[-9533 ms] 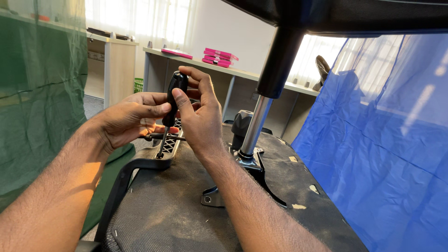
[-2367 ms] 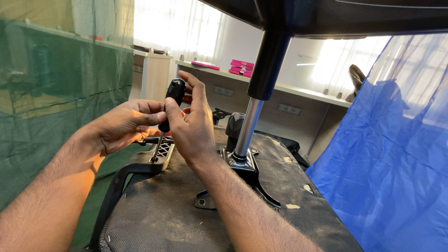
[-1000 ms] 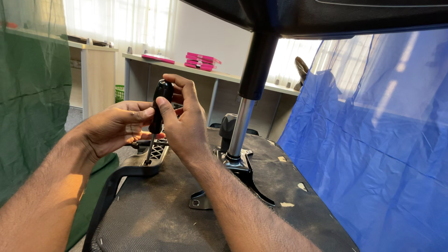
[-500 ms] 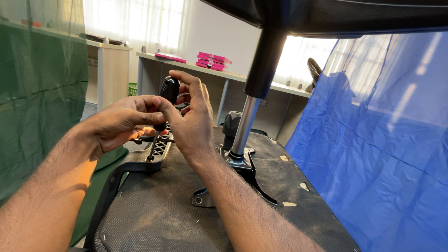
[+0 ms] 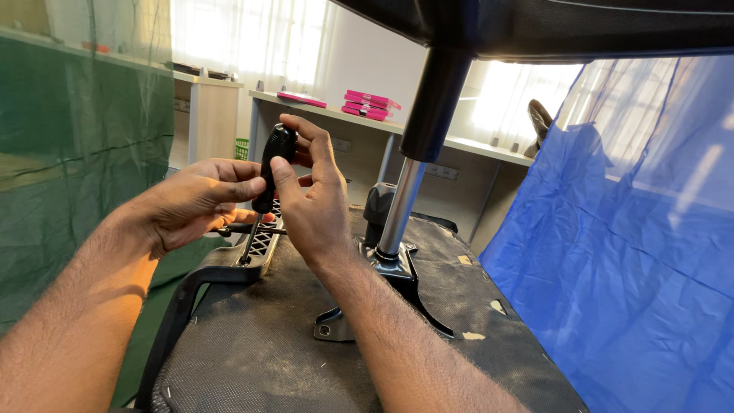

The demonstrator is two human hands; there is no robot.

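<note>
Two bare hands grip a black-handled screwdriver set upright into the armrest bracket of an upturned office chair.

The right hand [image 5: 317,195] closes its thumb and fingers around the screwdriver [image 5: 271,172] handle, and the left hand [image 5: 195,205] curls against the handle's lower part, thumb pressed to it. Compared with half a second ago the handle sits at almost the same height and tilt and the fingers have only shifted slightly, which suggests the turning is still under way rather than finished. The metal shaft runs down to the slotted end of the black armrest [image 5: 229,268], which lies on the chair's mesh underside [image 5: 260,359]. Counted: one screwdriver, one armrest, one chrome column [image 5: 397,210] rising from one black mounting plate [image 5: 382,294]. One stack of pink boxes [image 5: 368,103] sits on a far shelf; a blue sheet [image 5: 634,237] hangs at the right.
</note>
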